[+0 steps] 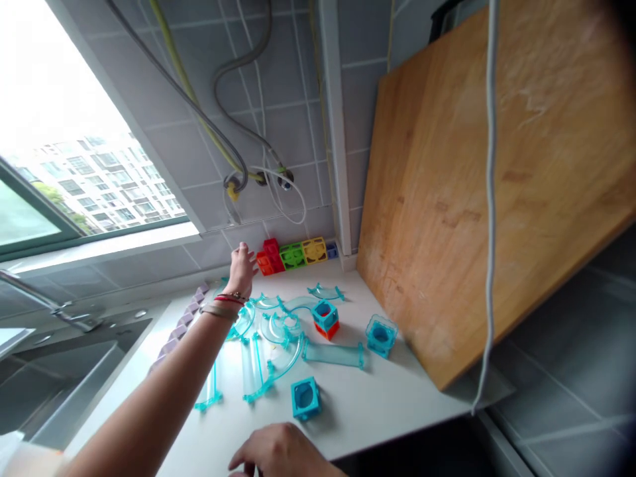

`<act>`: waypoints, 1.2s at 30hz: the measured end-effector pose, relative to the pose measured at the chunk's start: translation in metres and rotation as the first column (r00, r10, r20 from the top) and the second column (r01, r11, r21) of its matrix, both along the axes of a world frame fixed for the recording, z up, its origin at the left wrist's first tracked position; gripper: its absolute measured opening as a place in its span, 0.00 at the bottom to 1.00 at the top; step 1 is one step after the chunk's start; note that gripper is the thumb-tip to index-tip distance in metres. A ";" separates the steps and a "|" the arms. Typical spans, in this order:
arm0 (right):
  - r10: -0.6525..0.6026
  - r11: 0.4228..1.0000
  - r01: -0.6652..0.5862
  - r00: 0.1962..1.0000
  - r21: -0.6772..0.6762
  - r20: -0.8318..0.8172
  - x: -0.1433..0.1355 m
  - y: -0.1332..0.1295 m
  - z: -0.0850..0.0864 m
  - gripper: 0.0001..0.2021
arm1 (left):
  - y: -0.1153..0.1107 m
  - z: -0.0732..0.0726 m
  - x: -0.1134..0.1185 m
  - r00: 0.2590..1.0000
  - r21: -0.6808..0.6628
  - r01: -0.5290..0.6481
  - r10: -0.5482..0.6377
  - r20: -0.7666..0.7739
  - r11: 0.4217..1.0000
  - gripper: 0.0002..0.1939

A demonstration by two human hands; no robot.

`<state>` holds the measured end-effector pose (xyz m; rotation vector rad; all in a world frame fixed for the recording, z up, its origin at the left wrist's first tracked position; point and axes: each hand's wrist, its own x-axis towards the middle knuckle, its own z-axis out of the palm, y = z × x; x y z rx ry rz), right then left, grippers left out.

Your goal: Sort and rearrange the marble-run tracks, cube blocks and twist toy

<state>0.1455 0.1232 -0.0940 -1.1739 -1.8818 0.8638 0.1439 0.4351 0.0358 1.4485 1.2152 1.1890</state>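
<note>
Leftmost: purple pieces (181,324), set in a line along the sink side of the white countertop (358,404); what they are made of, cannot tell.

Left hand (242,270): at the far side, just left of the red blocks, fingers bent toward them. Contact, and whether anything is gripped, cannot tell.

Clear teal track pieces (249,364): curved and straight, spread right of the left forearm, some overlapping. Presumably thin plastic, light, slick and fairly stiff; end connectors likely the weak points. Best lifted by the side rims.

Red blocks (271,256): far edge, by the wall, at the left end of a row. Cut-out sides; judged hollow, light, rigid. Best pinched across two opposite frame edges.

Right hand (283,452): near edge, partly out of view, fingers curled downward. Nothing seen in it; the palm is hidden, so its grip cannot be told.

Green block (292,256), yellow block (315,250), blue block (332,250): rest of the row, in that order; similar handling expected.

Near teal block (305,397): just beyond the right hand, round hole showing. Rim offers a hold.

Upper teal block (325,315): on an orange-red block (328,330); probably easily toppled, so hold low.

Frilled teal block (381,335): rightmost, near the wooden board (477,192); grasp below the frill.
</note>
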 end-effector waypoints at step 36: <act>-0.749 0.622 0.703 0.663 0.344 0.000 0.135 0.056 0.050 0.32 | -0.243 -0.130 -0.094 0.794 0.474 0.537 -0.228 -0.564 0.698 0.22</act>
